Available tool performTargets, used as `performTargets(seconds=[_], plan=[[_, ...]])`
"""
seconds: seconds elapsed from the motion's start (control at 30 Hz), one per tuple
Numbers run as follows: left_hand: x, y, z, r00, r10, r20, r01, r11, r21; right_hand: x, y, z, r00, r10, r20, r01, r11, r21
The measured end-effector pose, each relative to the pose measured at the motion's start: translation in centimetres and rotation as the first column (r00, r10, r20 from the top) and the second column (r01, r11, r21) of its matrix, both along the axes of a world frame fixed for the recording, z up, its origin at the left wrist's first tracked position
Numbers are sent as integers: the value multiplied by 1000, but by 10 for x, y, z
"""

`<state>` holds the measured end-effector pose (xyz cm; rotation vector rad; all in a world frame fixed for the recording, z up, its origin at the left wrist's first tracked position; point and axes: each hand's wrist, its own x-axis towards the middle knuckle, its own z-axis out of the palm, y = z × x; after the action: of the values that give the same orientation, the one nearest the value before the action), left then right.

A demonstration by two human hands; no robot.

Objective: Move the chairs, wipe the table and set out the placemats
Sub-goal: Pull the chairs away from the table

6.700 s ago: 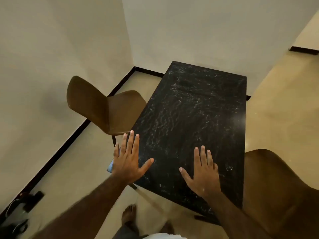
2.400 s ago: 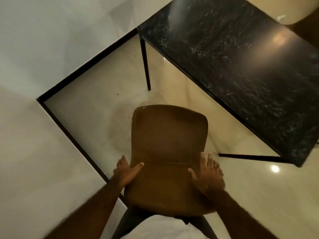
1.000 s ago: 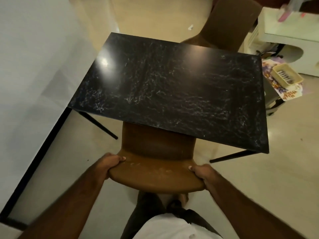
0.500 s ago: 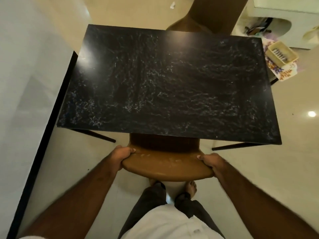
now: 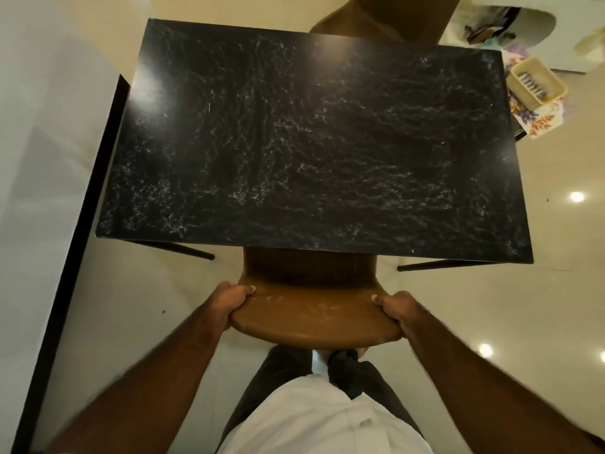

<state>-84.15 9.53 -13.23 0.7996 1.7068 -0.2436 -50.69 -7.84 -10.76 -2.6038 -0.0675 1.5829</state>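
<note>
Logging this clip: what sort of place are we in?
Probably a home dining corner: a black marble-patterned rectangular table with a brown moulded chair tucked partly under its near side, a second brown chair opposite, and a beige plastic basket on a floral-print mat nearby.

left hand: curled round the left edge of the near chair's backrest, thumb on top
right hand: curled round the right edge of the same backrest
near chair: brown, seat tucked under the near long edge of the surface, backrest top sticking out toward the person
surface: black with white veining, rectangular; two thin dark legs show below the near corners
far chair: brown, at the far long edge, cut off by the frame top
basket: beige, past the right end of the surface, contents too small to tell
floral-print sheet: under the basket
wall: white, left side, dark skirting at its foot
floor: glossy cream, light spots at right
</note>
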Motion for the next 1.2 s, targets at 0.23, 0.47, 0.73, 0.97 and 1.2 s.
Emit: performTargets(seconds=[0.23, 0.47, 0.73, 0.97, 1.2], plan=[[-14, -20, -1, 1000, 6, 19, -6, 1000, -22, -16, -24, -5, 1000, -15, -15, 15, 999, 29], [-16, -15, 0, 1000, 1, 18, -1, 1000, -10, -21, -22, -6, 999, -44, -27, 46, 998, 47], [-17, -12, -3, 1000, 7, 8, -7, 999, -45, -26, -22, 0, 1000, -25, -14, 26, 998, 57], [-4, -12, 11, 830, -537, -152, 553, 827, 100, -34, -22, 5, 847, 473, 242, -481, 876, -30], [33, -51, 41, 360, -812, -460, 917, 217, 335, -67, -42, 24, 538, 570, 622, -746, 665, 36]])
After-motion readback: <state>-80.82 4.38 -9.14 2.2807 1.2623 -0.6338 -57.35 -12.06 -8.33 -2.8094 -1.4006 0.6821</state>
